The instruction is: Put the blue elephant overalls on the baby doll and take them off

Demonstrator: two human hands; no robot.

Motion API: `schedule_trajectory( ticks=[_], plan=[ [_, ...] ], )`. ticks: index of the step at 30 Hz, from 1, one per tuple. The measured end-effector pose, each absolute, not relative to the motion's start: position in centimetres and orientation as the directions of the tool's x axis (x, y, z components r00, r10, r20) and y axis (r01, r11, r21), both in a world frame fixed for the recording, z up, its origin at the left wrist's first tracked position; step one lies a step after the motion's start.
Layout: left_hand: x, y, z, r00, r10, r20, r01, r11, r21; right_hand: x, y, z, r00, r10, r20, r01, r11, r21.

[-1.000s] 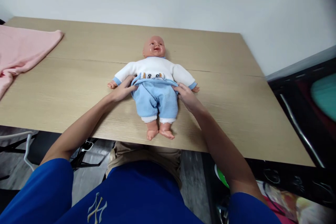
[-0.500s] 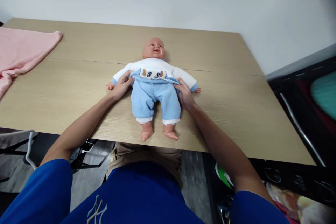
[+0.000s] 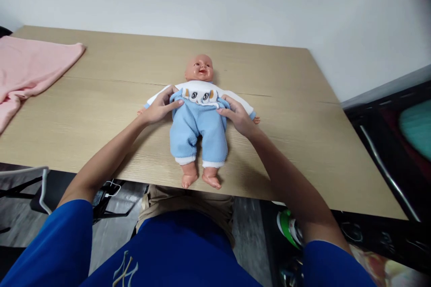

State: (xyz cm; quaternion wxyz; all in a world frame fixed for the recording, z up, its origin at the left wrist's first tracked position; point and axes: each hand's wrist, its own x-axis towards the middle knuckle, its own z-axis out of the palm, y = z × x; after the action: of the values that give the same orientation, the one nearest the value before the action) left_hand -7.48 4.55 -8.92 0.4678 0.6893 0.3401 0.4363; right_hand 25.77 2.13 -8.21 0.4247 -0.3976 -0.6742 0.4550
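A baby doll (image 3: 199,68) lies on its back on the wooden table (image 3: 101,98), head away from me, feet at the near edge. It wears a white sweater (image 3: 202,92) with a printed face and light blue trousers (image 3: 198,132). My left hand (image 3: 160,106) pinches the trousers' waistband at the doll's right side. At the other side, my right hand (image 3: 235,114) grips the same waistband. The waistband sits high on the doll's belly, over the sweater's hem.
A pink cloth (image 3: 27,67) lies at the table's far left. A white wall stands behind the table. A dark cabinet or shelf (image 3: 397,143) stands to the right. A white hanger (image 3: 37,179) shows under the table's left edge.
Both hands have pulled the blue trousers' waistband further up the doll's body, over the sweater's hem. The doll's legs have come closer together.
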Motion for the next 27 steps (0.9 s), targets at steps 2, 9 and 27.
schedule_trajectory(
  ticks=[2,9,27],
  plan=[
    [-7.4,4.8,-9.2,0.367,0.907,0.206,0.053,-0.242,0.969,25.5,3.4,-8.5,-0.31,0.943,0.12,0.056,0.144,-0.988],
    [-8.9,4.5,-11.4,0.369,0.919,0.139,0.301,-0.26,0.917,26.8,3.4,-12.9,-0.158,0.987,0.015,0.095,0.031,-0.995],
    [-10.0,4.3,-13.2,0.411,0.876,0.252,0.428,-0.43,0.795,30.5,3.3,-15.2,-0.306,0.932,0.196,0.305,0.291,-0.907]
  ],
)
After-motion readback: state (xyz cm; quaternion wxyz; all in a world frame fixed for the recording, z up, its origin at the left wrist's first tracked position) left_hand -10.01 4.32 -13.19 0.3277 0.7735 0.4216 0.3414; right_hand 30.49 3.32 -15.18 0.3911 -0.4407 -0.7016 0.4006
